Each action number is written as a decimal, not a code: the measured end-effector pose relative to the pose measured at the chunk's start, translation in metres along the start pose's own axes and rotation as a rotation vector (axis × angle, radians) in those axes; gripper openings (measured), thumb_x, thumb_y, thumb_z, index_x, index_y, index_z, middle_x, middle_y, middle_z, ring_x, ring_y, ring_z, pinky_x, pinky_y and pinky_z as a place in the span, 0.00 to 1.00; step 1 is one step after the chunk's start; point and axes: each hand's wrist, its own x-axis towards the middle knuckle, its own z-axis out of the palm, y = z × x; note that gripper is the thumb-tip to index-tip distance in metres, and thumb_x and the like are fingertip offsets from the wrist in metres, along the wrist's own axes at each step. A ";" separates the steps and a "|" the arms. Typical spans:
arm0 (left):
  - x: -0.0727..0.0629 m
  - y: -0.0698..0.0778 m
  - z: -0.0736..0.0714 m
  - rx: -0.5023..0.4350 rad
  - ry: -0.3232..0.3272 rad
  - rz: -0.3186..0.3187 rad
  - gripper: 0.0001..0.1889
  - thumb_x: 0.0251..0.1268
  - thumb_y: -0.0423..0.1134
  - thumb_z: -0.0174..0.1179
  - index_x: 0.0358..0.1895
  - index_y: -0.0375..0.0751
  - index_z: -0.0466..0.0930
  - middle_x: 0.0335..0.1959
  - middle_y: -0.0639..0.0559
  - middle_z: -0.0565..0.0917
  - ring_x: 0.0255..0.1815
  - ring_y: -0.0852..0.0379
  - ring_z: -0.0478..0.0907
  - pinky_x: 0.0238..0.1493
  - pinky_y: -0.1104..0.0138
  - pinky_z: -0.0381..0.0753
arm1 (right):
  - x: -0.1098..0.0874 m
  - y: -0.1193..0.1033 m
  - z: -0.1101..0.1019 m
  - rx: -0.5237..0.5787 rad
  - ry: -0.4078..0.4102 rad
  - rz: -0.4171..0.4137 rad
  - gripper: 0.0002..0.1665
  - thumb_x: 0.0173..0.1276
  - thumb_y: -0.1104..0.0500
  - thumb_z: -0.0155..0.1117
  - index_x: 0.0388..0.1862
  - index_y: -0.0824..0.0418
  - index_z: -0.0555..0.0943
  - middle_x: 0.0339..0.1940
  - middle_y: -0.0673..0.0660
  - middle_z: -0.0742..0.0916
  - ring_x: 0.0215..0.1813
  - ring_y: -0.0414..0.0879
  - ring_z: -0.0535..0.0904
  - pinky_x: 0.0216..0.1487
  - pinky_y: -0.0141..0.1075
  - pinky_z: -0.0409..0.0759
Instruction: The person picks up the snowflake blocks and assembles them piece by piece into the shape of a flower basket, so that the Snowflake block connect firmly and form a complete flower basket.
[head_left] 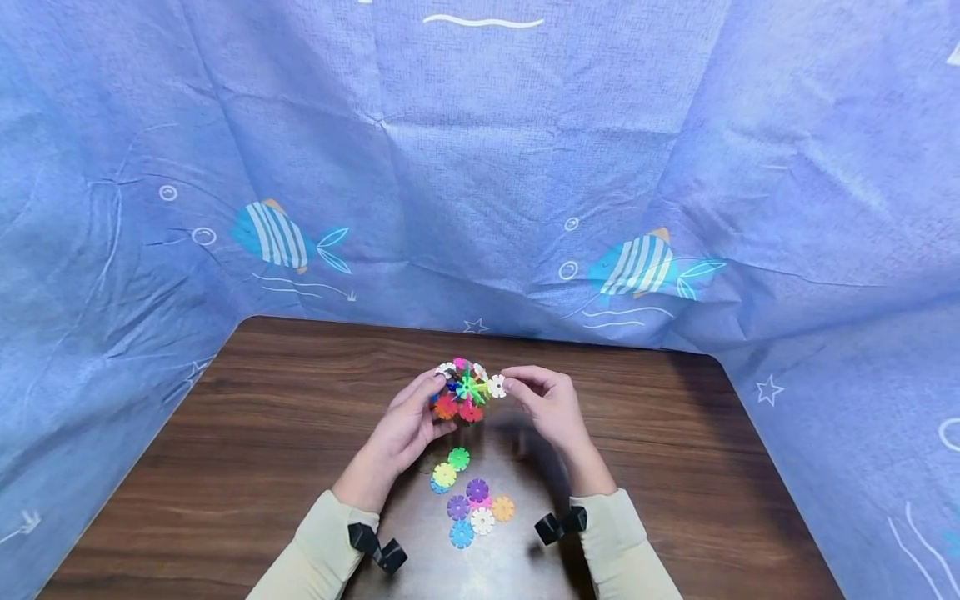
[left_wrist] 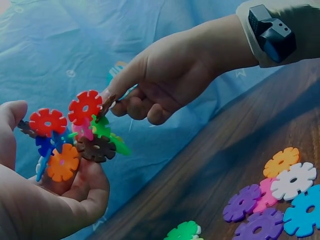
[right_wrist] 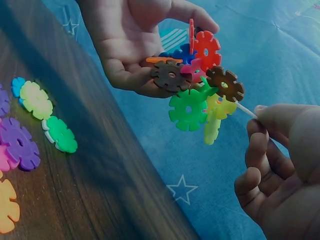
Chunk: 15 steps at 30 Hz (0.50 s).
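Note:
My left hand [head_left: 405,427] grips a ball-like cluster of slotted plastic flower discs [head_left: 467,388] above the table, fingers and thumb around its left side. Red, orange, blue, brown, green and yellow discs make up the cluster. At its right side, my right hand [head_left: 553,407] pinches a white flower disc [head_left: 497,386] between thumb and forefinger. The right wrist view shows that white disc edge-on, by a brown disc [right_wrist: 225,84] and a yellow disc [right_wrist: 220,107]. Whether its slot is engaged cannot be told. In the left wrist view the white disc is hidden.
Loose flower discs lie on the brown wooden table [head_left: 300,450] in front of me: a green one [head_left: 459,458], a yellow one [head_left: 445,475], an orange one [head_left: 503,508] and several others, some overlapping. A blue fish-print cloth [head_left: 465,208] hangs around the table.

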 end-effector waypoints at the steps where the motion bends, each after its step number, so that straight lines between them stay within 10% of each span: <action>1: 0.000 0.000 0.000 0.006 -0.002 -0.004 0.12 0.78 0.46 0.54 0.58 0.51 0.75 0.42 0.56 0.86 0.41 0.58 0.82 0.47 0.56 0.78 | 0.000 0.000 0.000 -0.002 -0.003 -0.004 0.10 0.69 0.64 0.72 0.46 0.68 0.89 0.24 0.51 0.82 0.21 0.37 0.69 0.20 0.28 0.68; 15: 0.000 -0.001 -0.002 0.032 -0.027 -0.017 0.24 0.79 0.45 0.53 0.73 0.47 0.65 0.42 0.57 0.87 0.39 0.60 0.83 0.46 0.59 0.80 | -0.003 0.000 -0.005 0.020 -0.126 0.023 0.17 0.70 0.67 0.69 0.56 0.74 0.84 0.42 0.74 0.89 0.34 0.40 0.89 0.43 0.48 0.90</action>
